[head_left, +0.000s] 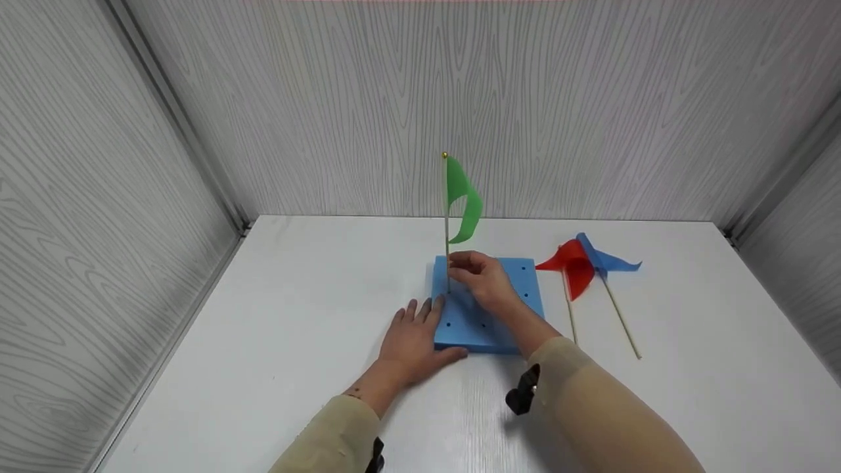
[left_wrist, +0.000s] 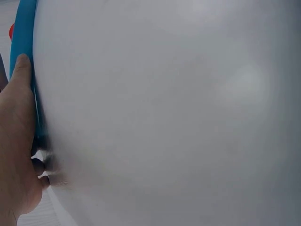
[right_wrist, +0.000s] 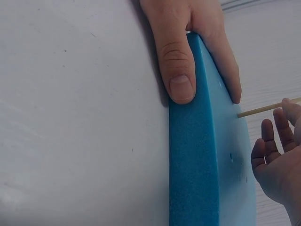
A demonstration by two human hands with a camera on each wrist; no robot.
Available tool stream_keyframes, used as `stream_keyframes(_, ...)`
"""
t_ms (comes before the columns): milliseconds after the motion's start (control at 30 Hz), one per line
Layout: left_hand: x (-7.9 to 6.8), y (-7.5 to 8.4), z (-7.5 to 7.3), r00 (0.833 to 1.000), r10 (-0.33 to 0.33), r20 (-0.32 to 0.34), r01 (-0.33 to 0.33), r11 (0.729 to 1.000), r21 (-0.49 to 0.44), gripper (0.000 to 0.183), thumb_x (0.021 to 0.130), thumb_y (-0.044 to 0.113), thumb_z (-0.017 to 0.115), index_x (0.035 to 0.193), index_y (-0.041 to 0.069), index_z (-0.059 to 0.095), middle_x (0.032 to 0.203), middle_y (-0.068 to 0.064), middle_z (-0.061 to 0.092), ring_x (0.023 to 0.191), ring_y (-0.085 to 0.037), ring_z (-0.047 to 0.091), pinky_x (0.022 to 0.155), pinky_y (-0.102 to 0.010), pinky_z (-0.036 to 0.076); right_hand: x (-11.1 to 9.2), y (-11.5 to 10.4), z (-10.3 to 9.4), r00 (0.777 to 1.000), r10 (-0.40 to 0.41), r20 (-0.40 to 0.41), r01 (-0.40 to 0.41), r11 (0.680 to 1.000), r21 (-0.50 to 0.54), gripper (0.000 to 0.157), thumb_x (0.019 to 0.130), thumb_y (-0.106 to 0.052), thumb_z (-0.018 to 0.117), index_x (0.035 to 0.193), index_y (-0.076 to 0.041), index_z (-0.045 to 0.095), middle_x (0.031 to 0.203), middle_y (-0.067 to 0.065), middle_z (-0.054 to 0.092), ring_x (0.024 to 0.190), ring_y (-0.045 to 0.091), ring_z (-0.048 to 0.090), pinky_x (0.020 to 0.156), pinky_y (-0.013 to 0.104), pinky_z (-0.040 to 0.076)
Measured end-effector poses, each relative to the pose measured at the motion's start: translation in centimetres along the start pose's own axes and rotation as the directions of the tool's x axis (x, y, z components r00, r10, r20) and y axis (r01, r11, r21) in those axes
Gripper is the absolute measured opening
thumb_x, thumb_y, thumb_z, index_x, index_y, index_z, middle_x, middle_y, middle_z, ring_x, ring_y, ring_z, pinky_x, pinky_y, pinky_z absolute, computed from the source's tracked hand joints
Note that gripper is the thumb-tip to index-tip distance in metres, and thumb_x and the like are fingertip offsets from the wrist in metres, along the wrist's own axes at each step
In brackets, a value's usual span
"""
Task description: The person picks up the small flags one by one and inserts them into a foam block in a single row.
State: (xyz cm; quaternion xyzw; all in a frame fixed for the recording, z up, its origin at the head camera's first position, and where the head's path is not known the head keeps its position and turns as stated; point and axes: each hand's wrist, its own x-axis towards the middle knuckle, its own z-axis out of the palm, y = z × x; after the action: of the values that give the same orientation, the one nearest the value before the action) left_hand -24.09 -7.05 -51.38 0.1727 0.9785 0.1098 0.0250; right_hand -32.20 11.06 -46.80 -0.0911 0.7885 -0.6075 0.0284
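Note:
A green flag [head_left: 470,213] on a thin wooden stick with a gold bead on top stands upright over the blue foam block [head_left: 470,336]. My right hand [head_left: 485,282] pinches the stick low down between thumb and fingertips. In the right wrist view, the lower end of the stick [right_wrist: 256,111] meets the block's top face at a hole. My left hand [head_left: 412,341] lies at the block's front left corner with fingers spread and straight. Its thumb [right_wrist: 178,70] presses along the front side, and the index finger reaches onto the top.
To the right of the block, a red flag [head_left: 578,269] and a blue flag [head_left: 617,261] lie partly overlapping on the white table [head_left: 315,295]. Several small holes dot the block's top. Grey wood-grain panels [head_left: 368,112] enclose the back and both sides.

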Motion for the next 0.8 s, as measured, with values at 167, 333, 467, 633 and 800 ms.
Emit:
stream_keyframes(167,0.0,0.0,0.0,1.000,-0.002,0.000,0.002,1.000,-0.005,0.111,0.093,0.086,0.047,0.172,0.013,0.016,0.172,-0.015,0.031,0.159,-0.040,0.024,0.127,-0.054,0.023,-0.4,-0.2,-1.0,1.000,-0.002,0.004,0.002,1.000,-0.009,0.035,0.104,-0.012,0.071,0.138,-0.011,0.070,0.125,0.007,0.072,0.118,0.024,0.066,0.105,0.040,0.054)
stream_keyframes(333,0.1,0.0,0.2,1.000,-0.009,0.002,0.009,1.000,-0.007,0.111,0.093,0.086,0.047,0.172,0.014,0.015,0.172,-0.015,0.031,0.159,-0.041,0.023,0.128,-0.054,0.022,-1.0,-0.6,-2.9,1.000,0.006,0.006,-0.005,1.000,-0.019,0.036,0.104,-0.015,0.071,0.140,-0.015,0.069,0.128,0.005,0.071,0.121,0.022,0.066,0.107,0.039,0.053)
stream_keyframes(467,0.2,-0.2,0.2,1.000,-0.014,0.008,0.014,1.000,-0.004,0.112,0.093,0.086,0.047,0.172,0.016,0.013,0.172,-0.014,0.030,0.159,-0.041,0.023,0.128,-0.055,0.022,-1.5,-1.0,-4.9,1.000,-0.002,0.013,0.003,0.999,-0.046,0.040,0.104,-0.018,0.071,0.144,-0.015,0.066,0.130,0.006,0.070,0.122,0.024,0.065,0.108,0.042,0.053)
stream_keyframes(633,0.0,-0.2,0.0,1.000,-0.017,0.002,0.017,1.000,-0.024,0.112,0.093,0.086,0.048,0.172,0.015,0.014,0.172,-0.014,0.030,0.159,-0.041,0.024,0.128,-0.055,0.022,-2.1,-1.4,-7.8,1.000,-0.016,-0.005,0.015,0.998,-0.067,0.044,0.103,-0.021,0.073,0.146,-0.015,0.064,0.131,0.007,0.070,0.122,0.026,0.066,0.109,0.046,0.052)
stream_keyframes(800,-0.1,-0.2,-0.1,1.000,-0.010,0.005,0.010,0.999,-0.039,0.111,0.093,0.085,0.049,0.172,0.015,0.014,0.173,-0.014,0.029,0.159,-0.041,0.023,0.128,-0.054,0.021,-2.9,-1.3,-12.0,0.999,-0.042,-0.027,0.039,0.994,-0.105,0.041,0.104,-0.022,0.072,0.143,-0.011,0.066,0.131,0.011,0.070,0.122,0.026,0.066,0.104,0.032,0.054)
